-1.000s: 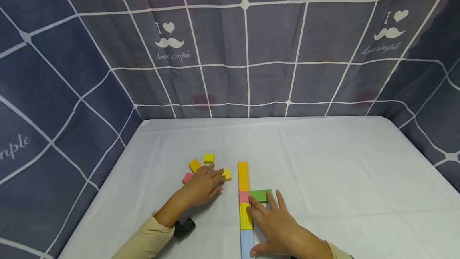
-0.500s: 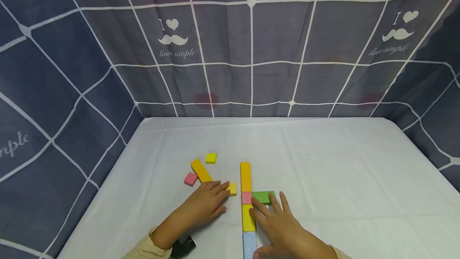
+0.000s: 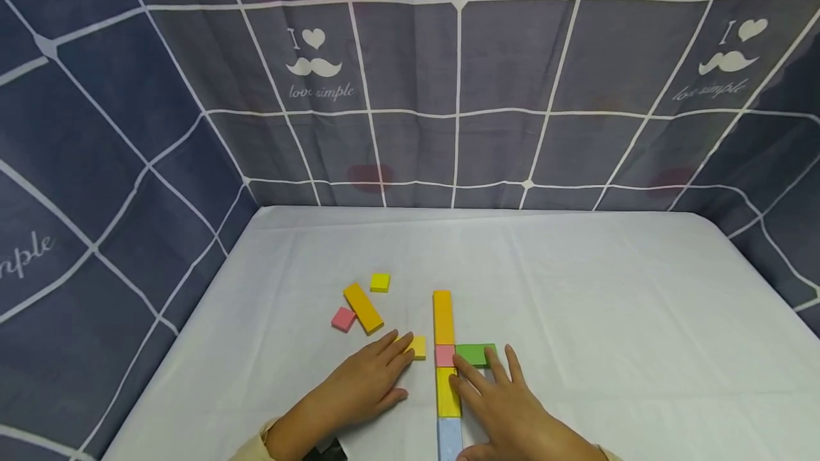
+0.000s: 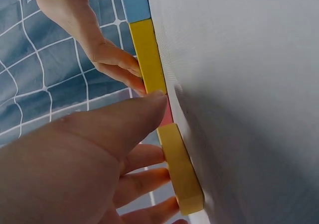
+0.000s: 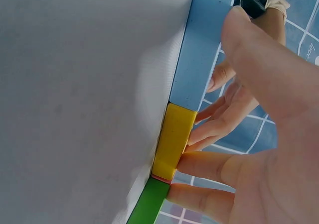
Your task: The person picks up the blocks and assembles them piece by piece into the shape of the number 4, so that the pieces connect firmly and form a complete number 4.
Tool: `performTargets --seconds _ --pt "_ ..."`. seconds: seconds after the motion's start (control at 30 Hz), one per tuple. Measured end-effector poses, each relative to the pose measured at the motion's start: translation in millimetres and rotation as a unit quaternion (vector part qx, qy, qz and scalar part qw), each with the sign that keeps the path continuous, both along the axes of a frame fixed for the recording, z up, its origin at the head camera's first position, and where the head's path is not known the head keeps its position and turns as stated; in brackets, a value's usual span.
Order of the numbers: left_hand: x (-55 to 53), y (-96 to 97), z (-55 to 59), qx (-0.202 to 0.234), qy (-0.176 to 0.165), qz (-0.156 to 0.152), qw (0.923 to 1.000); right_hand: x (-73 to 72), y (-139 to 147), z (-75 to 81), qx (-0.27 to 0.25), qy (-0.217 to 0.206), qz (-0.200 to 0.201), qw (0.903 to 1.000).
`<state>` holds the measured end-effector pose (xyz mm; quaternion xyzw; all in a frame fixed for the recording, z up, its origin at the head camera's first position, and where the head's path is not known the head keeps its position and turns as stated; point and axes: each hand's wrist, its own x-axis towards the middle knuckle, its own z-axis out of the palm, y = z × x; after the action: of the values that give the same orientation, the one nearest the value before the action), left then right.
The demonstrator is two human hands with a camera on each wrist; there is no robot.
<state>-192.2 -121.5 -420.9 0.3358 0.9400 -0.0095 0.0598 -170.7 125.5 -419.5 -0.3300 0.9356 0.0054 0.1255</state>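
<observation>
A line of flat blocks runs away from the person: a blue block (image 3: 450, 436), a yellow block (image 3: 448, 391), a pink square block (image 3: 445, 356) and an orange-yellow block (image 3: 443, 317). A green block (image 3: 475, 355) juts right from the pink one. My left hand (image 3: 365, 383) lies left of the line, its extended fingers touching a small yellow block (image 3: 419, 348) a short gap from the pink one. The right hand (image 3: 512, 404) is spread along the line's right side. Its fingertips rest at the yellow, pink and green blocks, and its thumb is by the blue one.
Left of the line lie a long orange-yellow block (image 3: 364, 309), a pink square (image 3: 343, 319) and a yellow square (image 3: 380, 282). White cloth (image 3: 615, 297) covers the table. Dark checked curtains (image 3: 410, 77) stand behind and at both sides. A black wrist device (image 3: 327, 451) sits by the left wrist.
My left hand has drawn back toward the person, sliding the small yellow block nearer to level with the pink one and uncovering the long orange-yellow block. The right hand keeps its place.
</observation>
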Motion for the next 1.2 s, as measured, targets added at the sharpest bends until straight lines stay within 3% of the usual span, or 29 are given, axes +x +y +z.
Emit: performTargets --seconds 0.13,0.4,0.97,1.2 --pt "1.4 1.0 -0.9 -0.004 0.004 -0.007 1.0 1.7 2.1 -1.9 -0.005 0.028 0.013 0.9995" --pt "5.2 -0.7 -2.6 0.006 0.062 -0.046 0.997 2.7 1.8 -1.9 -0.009 0.067 0.027 0.9974" --pt "3.6 4.8 -5.4 0.016 0.033 -0.028 0.9989 2.9 2.8 -2.0 -0.014 0.046 0.02 0.9987" --pt "5.2 6.5 -5.2 0.014 0.044 -0.032 0.9984 3.6 3.2 -2.3 -0.015 0.059 0.024 0.9979"
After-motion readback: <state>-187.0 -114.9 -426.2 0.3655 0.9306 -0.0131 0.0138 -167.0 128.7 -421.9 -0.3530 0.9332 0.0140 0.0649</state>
